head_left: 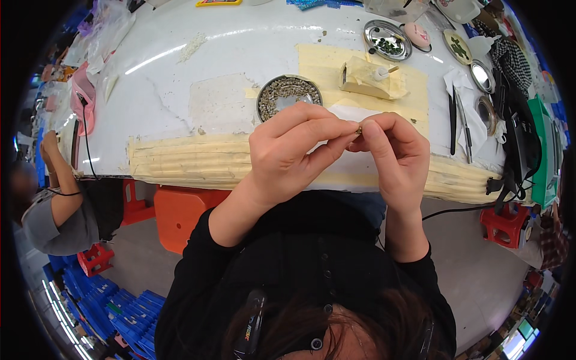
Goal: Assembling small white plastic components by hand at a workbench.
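My left hand (294,147) and my right hand (398,157) meet above the table's near edge, both closed in a pinch. Between their fingertips sits a tiny brownish-gold piece (359,129), mostly covered by the fingers, so its exact kind does not show. Just beyond my left hand lies a round shallow dish (258,107) holding many small grey-brown metallic pieces (277,90). Farther back and to the right, a block wrapped in cream tape (366,80) carries a small white nozzle-like part (380,73) and a thin wooden stick (393,69).
Cream tape (186,159) covers the table's front edge. At right lie black tweezers (452,123) and a silver pointed tool (465,129) by white tissue. A metal dish (369,33) holds dark green bits. A co-worker's arm (60,174) is at left, near an orange stool (180,219).
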Motion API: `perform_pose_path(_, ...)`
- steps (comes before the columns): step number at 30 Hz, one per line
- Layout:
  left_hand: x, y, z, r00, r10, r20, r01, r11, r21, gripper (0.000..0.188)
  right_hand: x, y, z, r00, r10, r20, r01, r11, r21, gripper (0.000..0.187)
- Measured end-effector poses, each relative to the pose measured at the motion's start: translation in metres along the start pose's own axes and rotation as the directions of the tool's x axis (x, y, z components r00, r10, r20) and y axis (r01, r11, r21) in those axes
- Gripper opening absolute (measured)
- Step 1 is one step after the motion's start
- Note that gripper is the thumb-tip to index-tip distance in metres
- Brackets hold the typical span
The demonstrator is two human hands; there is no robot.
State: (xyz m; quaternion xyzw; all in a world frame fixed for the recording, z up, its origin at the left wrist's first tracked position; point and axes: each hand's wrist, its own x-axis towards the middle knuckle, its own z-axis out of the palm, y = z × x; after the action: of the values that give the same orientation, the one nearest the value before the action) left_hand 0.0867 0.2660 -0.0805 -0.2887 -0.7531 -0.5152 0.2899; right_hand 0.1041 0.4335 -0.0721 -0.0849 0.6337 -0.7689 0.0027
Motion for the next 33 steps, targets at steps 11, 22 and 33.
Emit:
perform_pose_path(11, 0.0, 0.001, 0.0, 0.996, -0.076, -0.057, 0.077, 0.997, 0.015, 0.019, -0.004, 0.008, 0.012, 0.808, -0.58, 0.101, 0.481, 0.552, -0.681, 0.023)
perform_pose_path(22, -0.001, 0.002, -0.002, 0.987, -0.148, -0.063, 0.144, 0.987, -0.07, 0.017, -0.002, 0.013, 0.013, 0.76, -0.639, 0.115, 0.5, 0.463, -0.732, 0.034)
perform_pose_path(33, -0.003, 0.0, -0.003, 0.988, -0.151, -0.042, 0.145, 0.981, -0.129, 0.016, -0.003, 0.01, 0.014, 0.767, -0.611, 0.195, 0.555, 0.479, -0.68, 0.033)
